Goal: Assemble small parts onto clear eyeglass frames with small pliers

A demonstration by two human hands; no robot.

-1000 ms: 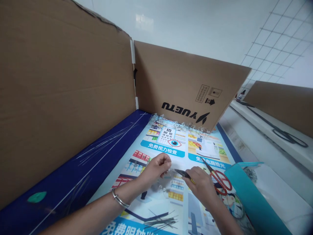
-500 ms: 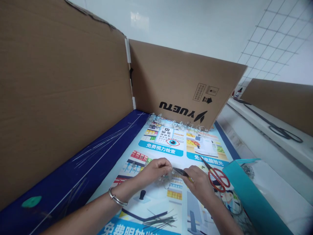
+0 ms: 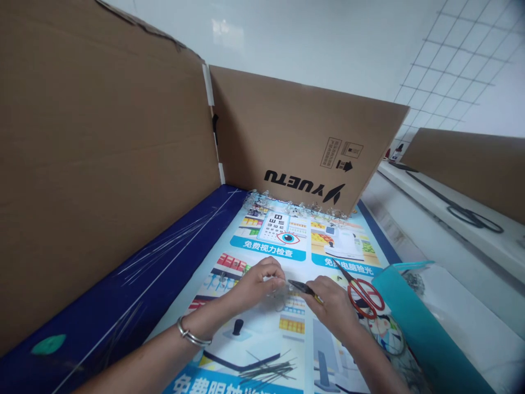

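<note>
Snugly, right grip point(image 3: 330, 306) closed on small black pliers point(image 3: 302, 288), left grip point(image 3: 262, 282) curled just beside the pliers' tip, its hold hidden, red-handled scissors point(image 3: 363, 298) right of the right grip

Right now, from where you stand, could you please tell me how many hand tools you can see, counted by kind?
Pliers in the right hand: 1
Red-handled scissors: 1
Black-handled scissors: 1
Total: 3

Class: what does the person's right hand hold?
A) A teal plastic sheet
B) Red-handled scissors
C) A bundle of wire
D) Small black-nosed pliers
D: the right hand grips the pliers, black nose pointing left, while the red-handled scissors lie apart to its right.
</note>
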